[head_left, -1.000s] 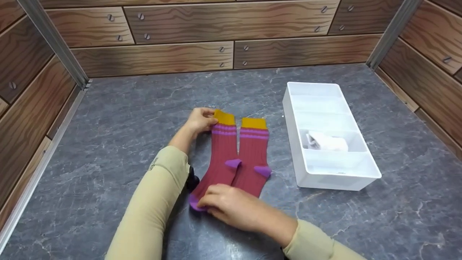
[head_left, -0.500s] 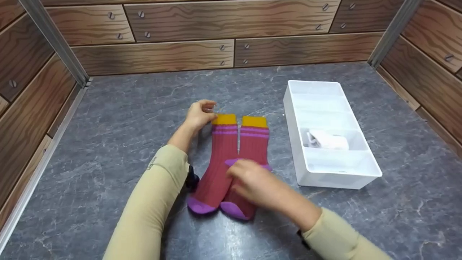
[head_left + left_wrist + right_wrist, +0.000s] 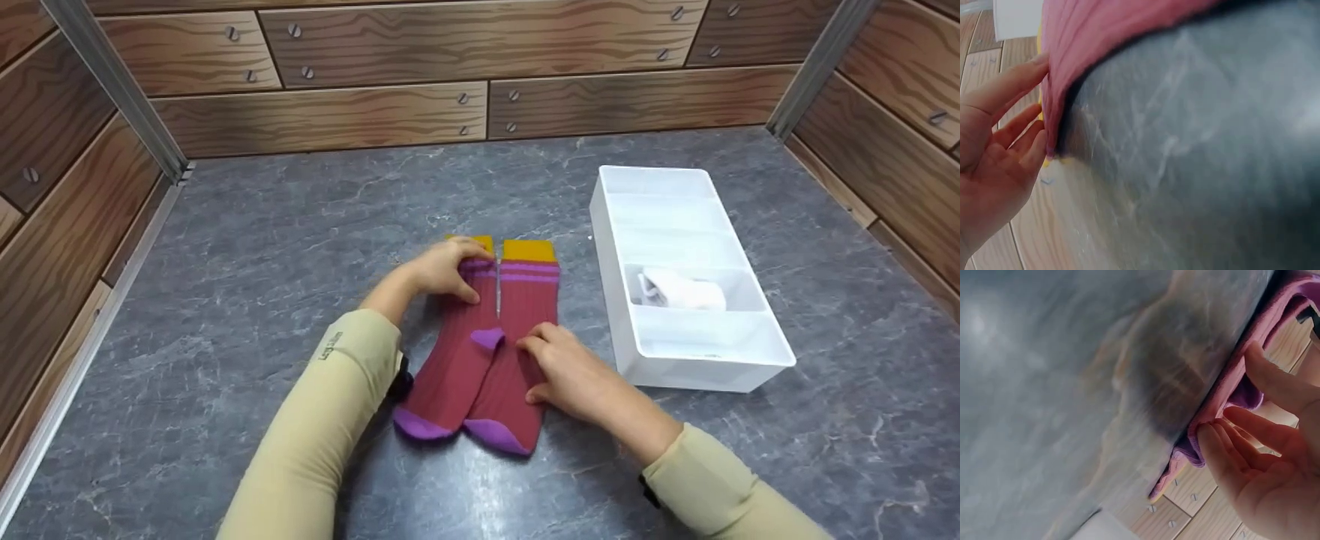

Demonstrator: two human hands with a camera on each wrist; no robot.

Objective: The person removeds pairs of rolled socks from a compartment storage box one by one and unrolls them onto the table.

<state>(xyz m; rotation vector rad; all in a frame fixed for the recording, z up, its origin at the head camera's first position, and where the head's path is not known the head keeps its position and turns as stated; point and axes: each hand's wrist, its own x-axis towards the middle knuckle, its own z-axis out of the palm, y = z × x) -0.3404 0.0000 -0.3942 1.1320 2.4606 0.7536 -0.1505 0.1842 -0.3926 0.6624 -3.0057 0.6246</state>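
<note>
Two dark red socks with yellow cuffs, purple stripes, heels and toes lie flat side by side on the tabletop. My left hand (image 3: 444, 271) rests on the upper leg of the left sock (image 3: 450, 375), fingers over its striped band and thumb lower down. In the left wrist view, thumb and fingertips touch the ribbed knit (image 3: 1106, 34) with a gap between them. Over the heel and foot of the right sock (image 3: 529, 296) is my right hand (image 3: 574, 371). Its thumb and fingertips press the fabric apart from each other, as the right wrist view shows; its purple heel is covered in the head view.
A white divided box (image 3: 630, 367) stands to the right of the socks, with a rolled white cloth item (image 3: 682, 291) in one compartment. Wood-patterned walls (image 3: 375, 116) border the grey marbled table (image 3: 300, 210) at the back and sides.
My right hand has gone from the left sock's toe across to the right sock's heel. My left hand has moved from the left cuff's edge down onto that sock's leg.
</note>
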